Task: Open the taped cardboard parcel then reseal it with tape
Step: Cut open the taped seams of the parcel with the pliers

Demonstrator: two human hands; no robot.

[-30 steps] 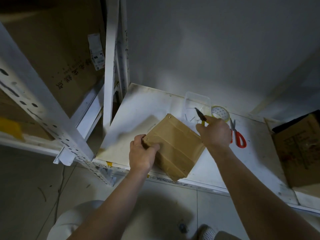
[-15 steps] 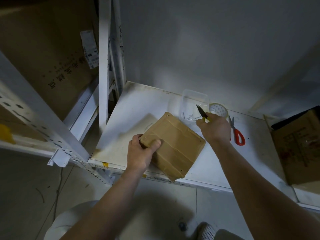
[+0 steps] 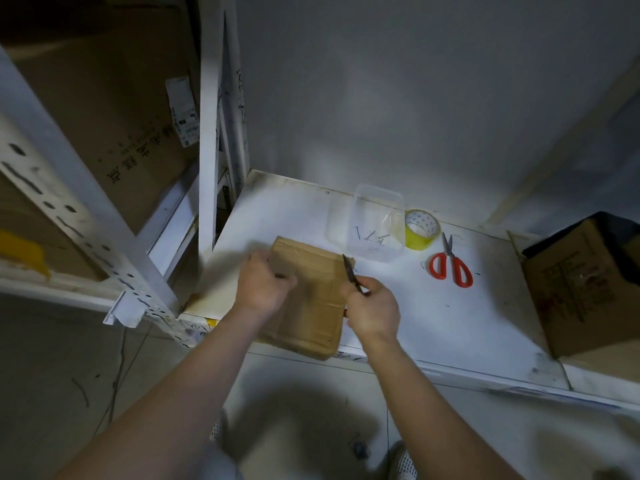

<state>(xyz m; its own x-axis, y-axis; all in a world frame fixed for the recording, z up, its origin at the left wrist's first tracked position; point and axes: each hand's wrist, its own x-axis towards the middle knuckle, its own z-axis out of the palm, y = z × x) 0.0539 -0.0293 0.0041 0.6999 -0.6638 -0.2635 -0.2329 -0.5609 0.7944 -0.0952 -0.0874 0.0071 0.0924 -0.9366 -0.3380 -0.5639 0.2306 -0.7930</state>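
Parcel point(image 3: 311, 299) lies at the shelf's point(image 3: 467, 323) front edge, near its left corner, overhanging slightly. Left hand point(image 3: 265, 287) grips the parcel's left edge; right hand point(image 3: 372, 311) grasps a small cutter point(image 3: 351, 273), blade over the parcel's right side. Tape roll point(image 3: 420, 230) and scissors point(image 3: 450, 263) sit toward the back edge.

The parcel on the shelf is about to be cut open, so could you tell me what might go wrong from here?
The right hand points a small blade at the parcel while the left hand grips it nearby; a slip could nick those fingers. The parcel overhangs the shelf edge, so pressure might tip it off.
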